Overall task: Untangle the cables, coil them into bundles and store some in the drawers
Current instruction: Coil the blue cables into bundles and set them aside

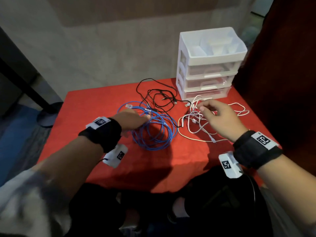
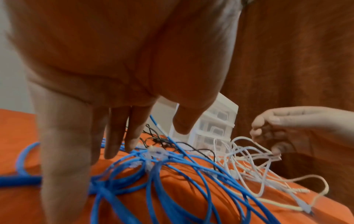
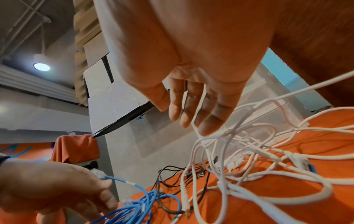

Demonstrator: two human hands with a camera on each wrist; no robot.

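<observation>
blue cable (image 1: 153, 129) loosely coiled under spread left hand (image 1: 131, 119); right hand (image 1: 220, 117) pinching tangled white cables (image 1: 196, 120).

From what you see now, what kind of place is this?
Probably a makeshift indoor workspace, not a home: a red cloth-covered table against a bare wall, a plastic drawer unit, exposed ceiling pipes and a similar cloth-covered table behind.

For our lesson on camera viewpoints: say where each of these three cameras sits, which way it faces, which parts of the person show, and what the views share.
Head: worn on the head, looking down and forward at the red table; both forearms, left hand and right hand show.
Left wrist: looks along the left hand's fingers at the blue cable; the right hand shows too.
Right wrist: looks along the right hand's fingers over the white cables.
Shared: all show the cables; head and left wrist show the drawer unit.
</observation>
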